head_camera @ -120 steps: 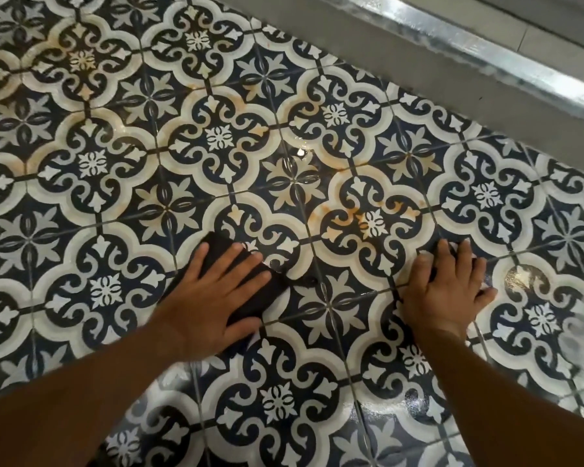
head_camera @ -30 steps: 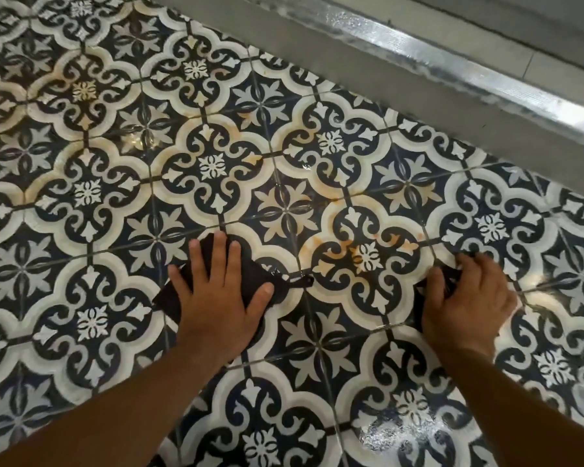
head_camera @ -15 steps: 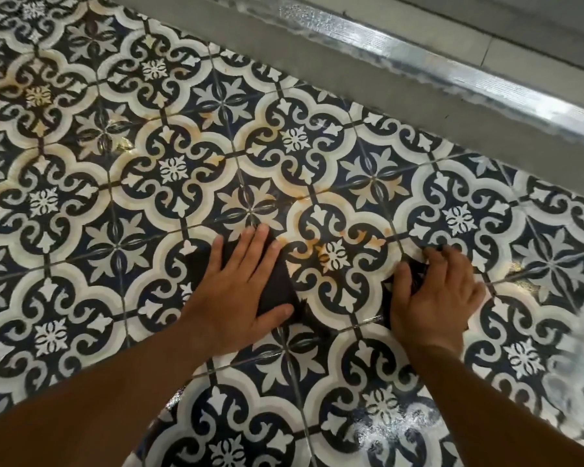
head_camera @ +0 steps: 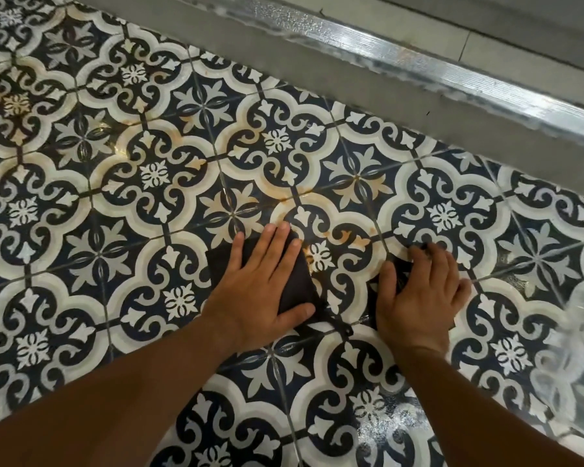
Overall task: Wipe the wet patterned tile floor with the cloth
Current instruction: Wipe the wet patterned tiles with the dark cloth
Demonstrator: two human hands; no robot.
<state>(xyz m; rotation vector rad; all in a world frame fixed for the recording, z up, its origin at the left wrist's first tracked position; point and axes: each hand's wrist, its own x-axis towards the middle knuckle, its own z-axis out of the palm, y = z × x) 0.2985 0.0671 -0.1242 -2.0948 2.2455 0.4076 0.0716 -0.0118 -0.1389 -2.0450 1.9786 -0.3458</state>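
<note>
The floor [head_camera: 155, 176] is blue-and-white patterned tile with a wet sheen and rusty orange stains near the middle. A dark cloth [head_camera: 299, 281] lies flat on it. My left hand [head_camera: 260, 291] presses down on this cloth, fingers spread and pointing away from me. My right hand [head_camera: 418, 294] rests to its right on a second dark piece of cloth [head_camera: 373, 301], mostly hidden beneath the palm, fingers slightly curled. A thin dark strip runs between the two pieces; whether they are one cloth I cannot tell.
A grey concrete strip [head_camera: 368, 85] borders the tiles at the back, with a shiny metal rail [head_camera: 418, 65] beyond it. A glossy wet patch [head_camera: 385, 429] shines near my right forearm. A blurred translucent smear [head_camera: 580, 348] covers the right edge.
Both hands with the cloth have slid to the right across the tiles, and they now sit closer together than one second ago. The left hand's fingers point more to the upper right.
</note>
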